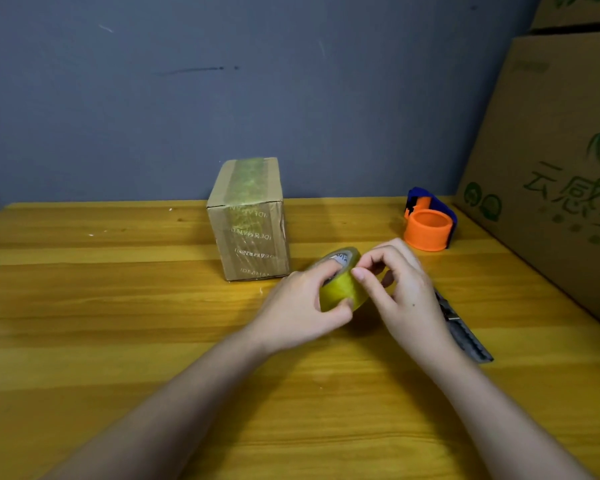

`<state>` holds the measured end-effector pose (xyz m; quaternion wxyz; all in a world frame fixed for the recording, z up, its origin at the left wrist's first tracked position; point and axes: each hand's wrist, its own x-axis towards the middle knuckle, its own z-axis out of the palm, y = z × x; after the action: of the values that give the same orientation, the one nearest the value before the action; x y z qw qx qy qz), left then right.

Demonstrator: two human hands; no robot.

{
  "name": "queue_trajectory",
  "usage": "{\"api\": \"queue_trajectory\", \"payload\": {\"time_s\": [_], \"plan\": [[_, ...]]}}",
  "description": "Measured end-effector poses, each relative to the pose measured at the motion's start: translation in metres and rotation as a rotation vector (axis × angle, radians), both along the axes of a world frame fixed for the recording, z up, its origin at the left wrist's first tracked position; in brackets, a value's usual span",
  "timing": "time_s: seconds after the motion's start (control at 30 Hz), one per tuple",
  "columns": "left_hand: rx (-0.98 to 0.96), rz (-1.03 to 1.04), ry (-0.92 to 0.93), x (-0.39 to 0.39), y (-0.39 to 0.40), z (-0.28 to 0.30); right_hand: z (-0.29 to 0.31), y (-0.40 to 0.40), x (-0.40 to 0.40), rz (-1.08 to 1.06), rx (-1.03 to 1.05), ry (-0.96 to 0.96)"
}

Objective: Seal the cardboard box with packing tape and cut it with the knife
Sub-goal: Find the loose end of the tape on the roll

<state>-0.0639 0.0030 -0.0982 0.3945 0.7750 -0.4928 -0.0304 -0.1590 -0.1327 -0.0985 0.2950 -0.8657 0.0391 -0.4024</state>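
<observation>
A small cardboard box (248, 220) stands upright near the back of the wooden table (118, 306), with old yellowish tape down its top and front. In front of it, to the right, my left hand (298, 310) grips a roll of yellowish packing tape (342, 289) held on edge just above the table. My right hand (399, 289) is on the roll too, its fingertips pinching at the tape surface near the top. A grey utility knife (465, 336) lies on the table right of my right wrist, partly hidden by it.
An orange and blue tape dispenser (428, 223) sits at the back right. Large printed cardboard cartons (551, 168) stand along the right edge. A grey-blue wall closes off the back of the table.
</observation>
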Motion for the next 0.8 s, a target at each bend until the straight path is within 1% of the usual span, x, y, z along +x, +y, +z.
{"api": "queue_trajectory", "payload": {"time_s": [0.13,0.2,0.3,0.4,0.53,0.6,0.73,0.8], "plan": [[0.003,-0.045,0.048,0.009,0.0005,-0.0046,-0.0036,0.0018,0.0,-0.129,-0.119,-0.029],[-0.04,-0.057,0.139,0.0102,0.0,-0.006,-0.0022,0.0034,-0.0003,-0.181,-0.228,-0.049],[-0.128,-0.096,0.293,0.0088,-0.0011,-0.0039,0.0017,0.0055,-0.0001,-0.187,-0.37,-0.09],[-0.165,-0.118,0.341,0.0068,-0.0016,-0.0006,0.0041,0.0072,-0.0009,-0.146,-0.431,-0.11],[-0.165,-0.093,0.309,0.0092,-0.0026,0.0001,0.0052,0.0095,-0.0041,-0.104,-0.437,-0.085],[-0.154,-0.081,0.281,0.0102,-0.0033,-0.0003,0.0056,0.0083,-0.0055,-0.084,-0.403,-0.071],[-0.167,-0.046,0.269,0.0097,-0.0033,-0.0011,0.0052,0.0083,-0.004,-0.066,-0.185,-0.069],[-0.179,-0.049,0.278,0.0096,-0.0023,0.0,0.0037,0.0093,-0.0019,-0.075,-0.115,-0.063]]}}
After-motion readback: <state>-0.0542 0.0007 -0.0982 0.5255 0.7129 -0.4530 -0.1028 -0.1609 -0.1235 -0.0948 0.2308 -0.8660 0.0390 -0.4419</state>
